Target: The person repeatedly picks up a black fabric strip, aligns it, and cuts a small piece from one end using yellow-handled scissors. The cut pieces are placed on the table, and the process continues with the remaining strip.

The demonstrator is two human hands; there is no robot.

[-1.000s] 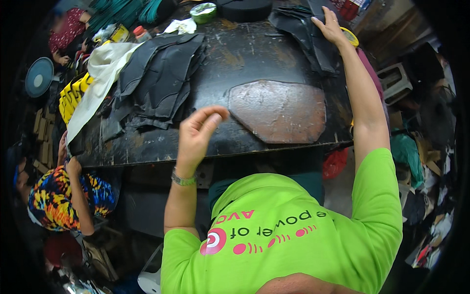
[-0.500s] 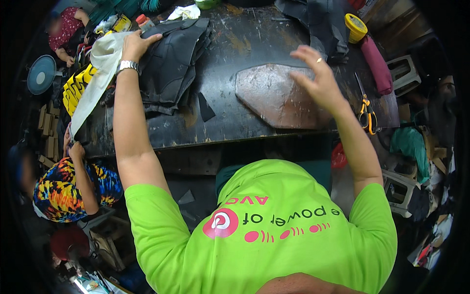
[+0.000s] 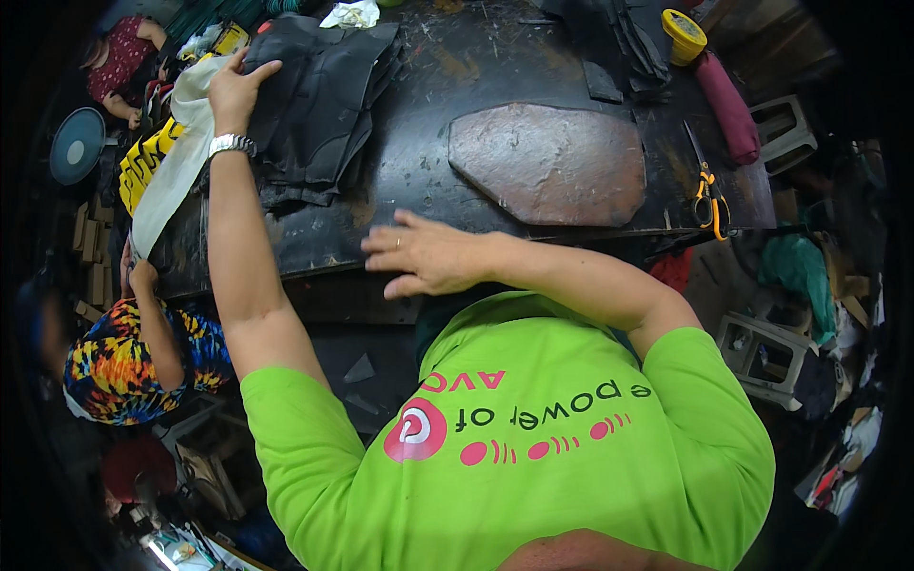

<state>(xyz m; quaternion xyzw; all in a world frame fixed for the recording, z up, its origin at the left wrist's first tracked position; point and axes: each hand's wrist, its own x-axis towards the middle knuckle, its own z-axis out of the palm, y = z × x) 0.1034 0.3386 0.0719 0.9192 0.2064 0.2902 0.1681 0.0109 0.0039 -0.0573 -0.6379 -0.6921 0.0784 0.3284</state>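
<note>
- At the left end of the table, the left hand touches black sheets; I can't tell whether it grips.
- Over the near edge, the right hand hovers, fingers spread.

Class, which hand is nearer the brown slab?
Right: the right hand is left of the brown slab, toward the person; the left hand is farther left, at the black pile.
</note>
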